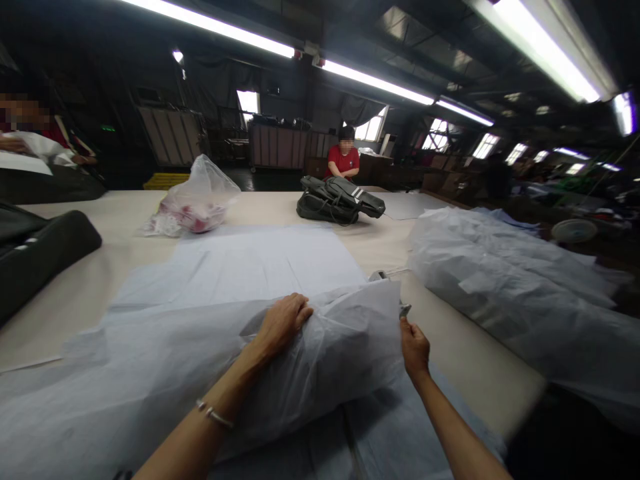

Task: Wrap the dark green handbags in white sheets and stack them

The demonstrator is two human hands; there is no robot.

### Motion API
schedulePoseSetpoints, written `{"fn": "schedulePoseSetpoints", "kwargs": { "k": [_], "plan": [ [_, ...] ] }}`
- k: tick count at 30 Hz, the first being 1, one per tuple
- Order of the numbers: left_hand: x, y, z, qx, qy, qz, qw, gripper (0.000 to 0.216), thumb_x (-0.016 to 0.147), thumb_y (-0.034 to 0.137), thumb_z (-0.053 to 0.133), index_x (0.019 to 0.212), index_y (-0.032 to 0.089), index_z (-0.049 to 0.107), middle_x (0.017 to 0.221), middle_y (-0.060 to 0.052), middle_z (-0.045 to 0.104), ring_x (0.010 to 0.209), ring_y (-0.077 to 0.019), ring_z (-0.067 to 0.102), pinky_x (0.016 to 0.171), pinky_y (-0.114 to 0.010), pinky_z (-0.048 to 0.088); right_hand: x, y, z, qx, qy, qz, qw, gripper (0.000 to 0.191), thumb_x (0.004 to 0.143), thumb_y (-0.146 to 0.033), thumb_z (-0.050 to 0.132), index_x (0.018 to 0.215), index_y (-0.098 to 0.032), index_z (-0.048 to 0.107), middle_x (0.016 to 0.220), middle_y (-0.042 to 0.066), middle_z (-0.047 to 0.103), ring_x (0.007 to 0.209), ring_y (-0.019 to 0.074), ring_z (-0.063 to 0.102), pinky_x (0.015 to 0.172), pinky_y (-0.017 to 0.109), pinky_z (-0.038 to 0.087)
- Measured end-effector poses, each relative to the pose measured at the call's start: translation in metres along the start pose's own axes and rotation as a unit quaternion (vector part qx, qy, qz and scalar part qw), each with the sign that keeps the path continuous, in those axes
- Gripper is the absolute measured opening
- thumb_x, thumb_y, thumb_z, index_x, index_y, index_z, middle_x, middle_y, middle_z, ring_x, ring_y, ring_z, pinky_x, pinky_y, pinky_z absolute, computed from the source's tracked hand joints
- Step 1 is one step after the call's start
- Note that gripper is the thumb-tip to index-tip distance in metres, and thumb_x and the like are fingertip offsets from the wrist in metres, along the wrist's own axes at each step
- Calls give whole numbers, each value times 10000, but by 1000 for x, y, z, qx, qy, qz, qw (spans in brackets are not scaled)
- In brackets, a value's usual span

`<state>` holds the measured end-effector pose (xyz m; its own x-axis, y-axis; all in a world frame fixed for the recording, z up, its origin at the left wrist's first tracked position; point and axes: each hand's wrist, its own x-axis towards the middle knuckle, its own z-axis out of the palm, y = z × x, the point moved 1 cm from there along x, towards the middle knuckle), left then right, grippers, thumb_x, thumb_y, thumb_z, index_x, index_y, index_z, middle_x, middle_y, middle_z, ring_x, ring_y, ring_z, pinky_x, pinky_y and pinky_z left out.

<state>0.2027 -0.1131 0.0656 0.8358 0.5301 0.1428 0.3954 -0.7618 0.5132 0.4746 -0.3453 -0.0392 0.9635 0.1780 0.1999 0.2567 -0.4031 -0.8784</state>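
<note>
A long bundle in thin, whitish wrapping paper (200, 360) lies across the table in front of me; its contents are hidden. My left hand (285, 323) rests on top of it, fingers curled together on the creased paper. At the bundle's right end, my right hand (415, 347) is closed round a small grey metallic-looking tool (405, 310), largely hidden by the paper and my fingers. Another grey piece (379, 275) shows just behind the paper's upper edge; whether it belongs to that tool I cannot tell. Flat white sheets (265, 257) lie beyond the bundle.
A second paper-wrapped bundle (500, 267) lies at right. Dark bags (340, 200) are piled at the table's far edge, near a person in red (343, 160). A clear plastic bag (200, 200) and a dark case (50, 253) are at left, with another person (30, 133) beyond.
</note>
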Motion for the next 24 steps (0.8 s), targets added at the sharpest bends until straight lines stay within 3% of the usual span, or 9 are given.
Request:
{"fn": "schedulePoseSetpoints", "kwargs": {
  "k": [3,5,7,9,12,16,20,22,24],
  "plan": [
    [-2,-3,1,-25,6,-3,1000,221,939,354,435,962,207,597,1027,-70,670,978,-232,611,862,-334,420,-12,-43,-25,24,126,-79,989,607,789,-722,509,930,-145,635,856,91,660,780,226,589,723,341,471],
    [-2,-4,1,-44,8,-13,999,203,924,359,460,918,206,594,982,-64,672,938,-228,615,835,-330,426,-34,-90,-42,43,155,-214,963,400,876,-529,555,996,-158,641,974,104,657,882,231,606,833,379,475],
    [-2,-4,1,-65,12,-26,997,189,903,369,492,886,206,588,951,-60,676,890,-222,617,802,-324,434,-62,-139,-46,76,32,-389,918,239,939,-346,521,1070,-186,641,1033,102,667,986,232,623,908,405,478],
    [-1,-5,3,-99,22,-38,994,178,878,372,524,857,207,588,922,-54,684,846,-214,618,786,-323,445,-88,-175,-29,24,-192,-549,813,309,957,-309,500,1233,-218,603,1181,106,660,1145,248,593,1002,445,457],
    [3,-7,4,-153,36,-44,987,131,852,332,544,829,212,592,860,-32,695,802,-199,626,783,-318,472,-102,-191,16,-109,-341,-611,706,533,958,-468,481,1436,-236,441,1400,92,547,1351,279,435,1147,530,312],
    [3,-12,-15,-197,71,-48,977,182,877,232,471,1026,199,570,1031,-49,695,957,-177,650,853,-298,504,-89,-169,59,-173,-384,-546,724,576,984,-510,382,1499,-258,320,1501,60,420,1403,250,363,1171,516,285],
    [-33,1,-43,-174,247,-1,953,214,929,237,450,1114,206,554,1194,-67,639,1112,-182,600,965,-342,478,-83,-157,63,-171,-410,-520,730,558,989,-502,380,1498,-281,318,1526,31,376,1425,244,320,1183,522,258],
    [-60,18,-40,-83,291,66,951,174,945,211,450,1053,220,586,1105,-49,668,1085,-181,603,971,-346,464,-83,-157,61,-167,-408,-520,731,556,989,-499,384,1494,-275,328,1525,31,378,1428,246,314,1186,523,252],
    [-83,37,-20,8,261,151,953,205,949,165,437,1060,223,599,1090,-39,684,1094,-176,600,984,-340,448,-84,-156,62,-160,-401,-526,733,541,994,-483,377,1489,-268,343,1518,37,392,1423,249,325,1182,527,259]
  ]
}}
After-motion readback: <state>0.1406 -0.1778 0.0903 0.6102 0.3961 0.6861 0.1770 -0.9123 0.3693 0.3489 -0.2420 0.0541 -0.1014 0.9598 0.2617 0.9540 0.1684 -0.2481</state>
